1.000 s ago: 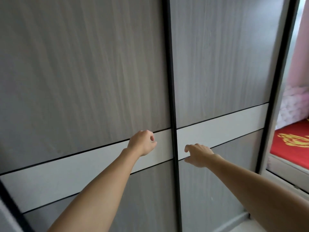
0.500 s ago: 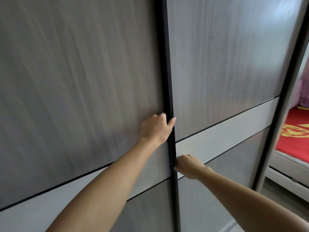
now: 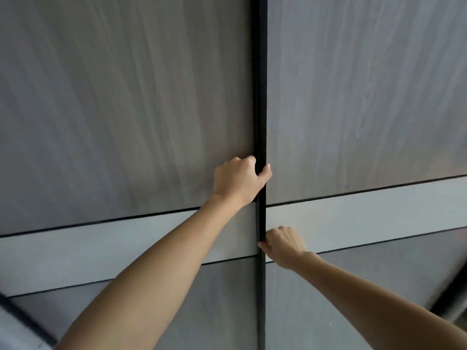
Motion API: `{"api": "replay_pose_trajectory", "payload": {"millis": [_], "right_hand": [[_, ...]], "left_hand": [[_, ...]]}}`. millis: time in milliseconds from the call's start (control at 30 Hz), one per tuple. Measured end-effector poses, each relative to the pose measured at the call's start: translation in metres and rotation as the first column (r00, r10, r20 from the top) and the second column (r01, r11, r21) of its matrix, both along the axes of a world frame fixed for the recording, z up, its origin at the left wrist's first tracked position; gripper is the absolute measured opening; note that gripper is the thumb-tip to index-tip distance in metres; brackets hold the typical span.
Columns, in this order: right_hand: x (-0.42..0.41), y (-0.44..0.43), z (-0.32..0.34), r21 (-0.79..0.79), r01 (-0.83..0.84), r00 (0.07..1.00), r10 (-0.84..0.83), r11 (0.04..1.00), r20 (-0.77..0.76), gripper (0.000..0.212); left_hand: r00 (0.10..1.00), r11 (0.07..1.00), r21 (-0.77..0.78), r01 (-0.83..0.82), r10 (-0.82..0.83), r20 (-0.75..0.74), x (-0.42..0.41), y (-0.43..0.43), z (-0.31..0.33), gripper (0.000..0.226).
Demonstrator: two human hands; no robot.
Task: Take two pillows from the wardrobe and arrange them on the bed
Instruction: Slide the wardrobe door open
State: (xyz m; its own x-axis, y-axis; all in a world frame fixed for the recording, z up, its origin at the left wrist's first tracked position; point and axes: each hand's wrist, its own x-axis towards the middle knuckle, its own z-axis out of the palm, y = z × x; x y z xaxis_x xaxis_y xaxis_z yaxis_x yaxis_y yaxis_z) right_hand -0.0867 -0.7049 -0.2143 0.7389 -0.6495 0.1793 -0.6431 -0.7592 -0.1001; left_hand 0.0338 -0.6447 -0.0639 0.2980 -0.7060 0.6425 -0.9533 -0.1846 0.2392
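Wardrobe (image 3: 126, 97) doors closed, vertical black seam (image 3: 260, 72), left hand (image 3: 237, 180) gripping it, right hand (image 3: 283, 245) below

No text, label, brand, number or sign can be read anywhere on the grey wood-grain sliding wardrobe doors (image 3: 126, 109).

1. Wardrobe door panels (image 3: 126, 109): two (grey wood-grain, side by side).
2. Black vertical strip (image 3: 260, 72): one, between the panels.
3. Pale horizontal bands (image 3: 366, 213): two, one per panel.
4. Hands: two, namely left hand (image 3: 236, 181) and right hand (image 3: 284, 246).
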Motion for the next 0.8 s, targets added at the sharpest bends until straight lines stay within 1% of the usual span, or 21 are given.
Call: {"api": "replay_pose_trajectory", "payload": {"millis": [300,433,600,800], "right_hand": [[0.062,0.044,-0.01,-0.033,-0.146,0.989,0.146,0.989,-0.005,0.034],[0.099,0.071,-0.009,-0.047,-0.217,0.976,0.216,0.975,-0.019,0.032],[0.15,0.109,-0.006,-0.074,-0.278,0.96,0.275,0.958,-0.043,0.031],[0.221,0.171,0.0,-0.061,-0.301,0.953,0.297,0.952,-0.058,0.031]], "left_hand": [[0.983,0.981,0.074,-0.179,0.181,-0.025,0.047,0.058,0.001,0.052],[0.974,0.974,0.08,-0.213,0.218,-0.066,0.077,0.092,0.001,0.052],[0.965,0.967,0.09,-0.24,0.247,-0.083,0.122,0.14,0.005,0.049],[0.966,0.963,0.112,-0.246,0.253,-0.051,0.195,0.202,0.003,0.051]]}}
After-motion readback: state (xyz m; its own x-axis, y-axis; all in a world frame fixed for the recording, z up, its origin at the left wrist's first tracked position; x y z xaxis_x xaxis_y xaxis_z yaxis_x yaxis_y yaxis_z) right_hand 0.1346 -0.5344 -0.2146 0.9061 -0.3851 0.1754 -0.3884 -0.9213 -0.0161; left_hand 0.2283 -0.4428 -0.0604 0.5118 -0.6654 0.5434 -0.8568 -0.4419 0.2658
